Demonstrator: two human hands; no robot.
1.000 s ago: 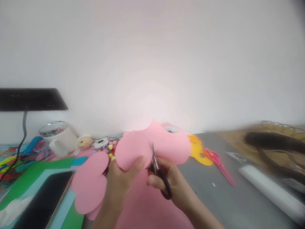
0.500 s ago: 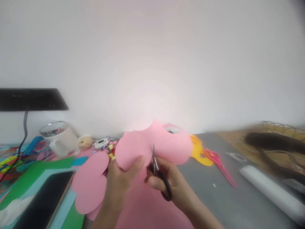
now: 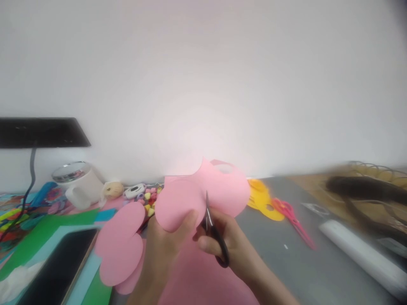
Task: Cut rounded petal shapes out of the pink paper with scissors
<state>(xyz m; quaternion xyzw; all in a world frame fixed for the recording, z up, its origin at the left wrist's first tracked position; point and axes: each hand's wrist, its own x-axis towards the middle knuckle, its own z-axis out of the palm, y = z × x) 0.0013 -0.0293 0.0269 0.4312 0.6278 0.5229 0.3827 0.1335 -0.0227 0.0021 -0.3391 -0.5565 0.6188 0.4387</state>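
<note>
Okay so I'm placing everything off the black-handled scissors point(image 3: 217, 238), since they're smack in the middle of things. The right hand point(image 3: 229, 239) has them, fingers curled snugly round the handles, with the blades point(image 3: 207, 214) pointing away from the person. Can't really tell how far apart the blades are, it's a bit soft there.

The pink paper point(image 3: 179, 199) is up against those blades: a big round lobe sits just left of the scissors, and a curled part with a hole near its far edge spreads off to their right. The left hand point(image 3: 162, 243) is just left of the scissors too, pinching the lobe by its near edge with the thumb point(image 3: 190, 220) flat on top, so basically closed down on the paper. Another pink sheet point(image 3: 205, 279) is below and nearer the person than the scissors.

Further left of the scissors there's a pile of rounded pink cutouts point(image 3: 121, 250), then a dark phone point(image 3: 59, 269) lying on light blue and green sheets. Way off to the far left is a white mug point(image 3: 83, 192) with a shiny lid. Right of the scissors, on the grey desk point(image 3: 273, 262), you've got yellow paper point(image 3: 260, 195) with pink scissors point(image 3: 294, 222) touching it.
</note>
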